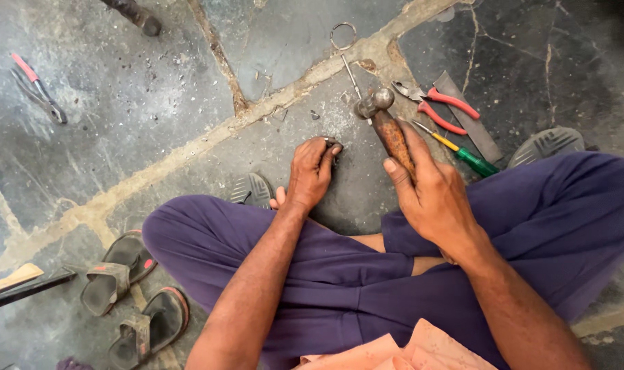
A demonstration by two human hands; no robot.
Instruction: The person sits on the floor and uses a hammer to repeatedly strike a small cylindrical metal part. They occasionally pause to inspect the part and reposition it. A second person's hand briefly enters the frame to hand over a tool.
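- The person sits cross-legged on a cracked stone floor [154,103], legs in dark purple trousers [325,267].
- The right hand [432,195] is clamped around the rusty handle of a ball-peen hammer [384,116]; its metal head is raised just above the floor, beyond the fingers.
- The left hand [312,171] is pressed down on the floor with the fingertips pinched together on a small dark piece [334,146] (too small to tell what it is).
- The two hands are apart, the hammer head up and to the right of the pinched piece.
- A thin metal rod with a ring end [346,51] lies on the floor just beyond the hammer head.
- To the right of the hammer lie red-handled pliers [442,106], a green-handled screwdriver [462,154] and a flat grey file [469,116], close together.
- Another pair of red-handled pliers [38,89] lies well apart at the far left.
- A pair of worn sandals [130,294] sits by the left knee.
- Grey shoe soles show at the right [548,142] and under the left leg.
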